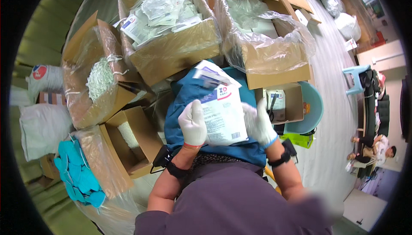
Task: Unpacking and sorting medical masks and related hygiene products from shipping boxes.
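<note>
Now, below the packet-filled carton [178, 51], blue cloth [178, 102] spreads behind the white packet [225, 121], pinched at its left edge by the left hand's [193, 124] grip. The right hand [259, 125] is loosely open by the other edge, contact unclear. Steadying seems the step; moving the packet would need a firm left pinch.

A light-blue stool [356, 75] stands on pale floor [328, 106] opposite green curtains [40, 41].

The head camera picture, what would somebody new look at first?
Probably the white packet in the middle, between the gloved left hand and right hand. Next, the turquoise pile at lower left, and the heap of packets in a plastic-lined box at the top.
</note>
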`<move>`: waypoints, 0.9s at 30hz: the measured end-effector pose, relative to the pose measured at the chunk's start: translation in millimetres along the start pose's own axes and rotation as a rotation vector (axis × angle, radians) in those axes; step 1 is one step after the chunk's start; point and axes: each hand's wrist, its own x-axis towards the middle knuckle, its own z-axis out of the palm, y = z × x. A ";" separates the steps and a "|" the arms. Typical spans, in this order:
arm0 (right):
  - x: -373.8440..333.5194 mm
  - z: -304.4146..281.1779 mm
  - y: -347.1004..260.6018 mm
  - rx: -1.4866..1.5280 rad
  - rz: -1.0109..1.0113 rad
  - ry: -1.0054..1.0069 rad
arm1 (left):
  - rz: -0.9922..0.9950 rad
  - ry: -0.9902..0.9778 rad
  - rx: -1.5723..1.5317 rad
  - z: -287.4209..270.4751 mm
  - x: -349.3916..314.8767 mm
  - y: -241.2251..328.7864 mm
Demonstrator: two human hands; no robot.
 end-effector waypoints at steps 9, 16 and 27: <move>-46.4 21.2 19.4 -0.423 -0.187 0.640 | -0.257 0.138 -0.239 19.8 -17.3 -47.8; -71.0 56.8 -12.6 -0.946 -0.402 0.613 | -0.855 -0.467 -0.421 -18.1 -21.6 -60.5; -74.5 104.2 -38.7 -1.005 -0.322 0.482 | -1.030 -0.675 -1.236 -19.2 19.0 -110.7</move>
